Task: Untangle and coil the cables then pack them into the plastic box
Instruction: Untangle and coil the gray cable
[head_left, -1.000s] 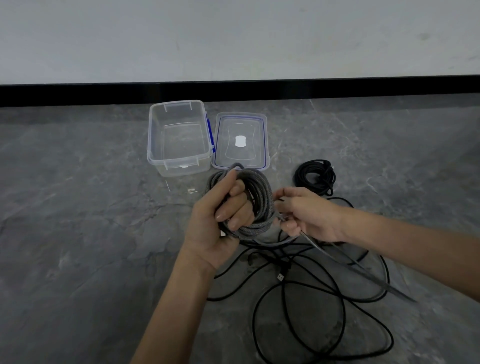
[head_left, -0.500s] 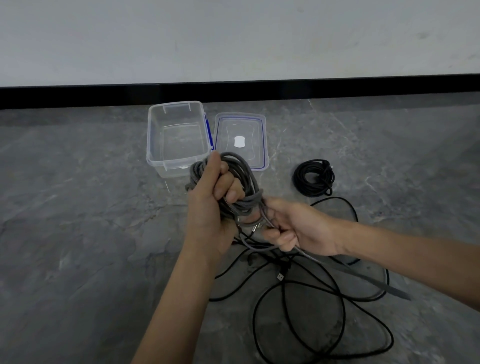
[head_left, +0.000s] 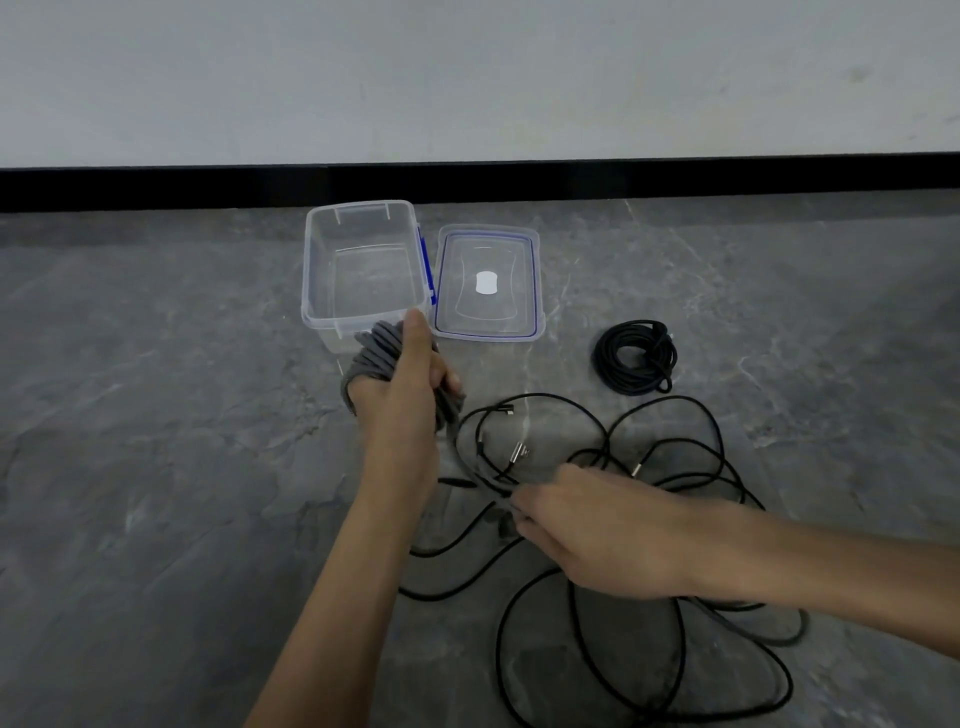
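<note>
1. Grey braided cable (head_left: 374, 358) sits mostly coiled in the left hand (head_left: 402, 400), whose grip is curled tight round the loops, by the near corner of the plastic box (head_left: 358, 207).
2. Right hand (head_left: 597, 530) pinches the same cable's loose tail low over the floor (head_left: 156, 467) (its grip closed on the strand).
3. Loose black cables (head_left: 545, 396) sprawl tangled beneath; a coiled black cable (head_left: 636, 358) lies right of the lid (head_left: 485, 249).

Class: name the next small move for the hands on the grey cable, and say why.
Probably the right hand lifts the tail it pinches into another loop on the coil the left hand holds: much grey tail lies on the floor, and the box is empty.
</note>
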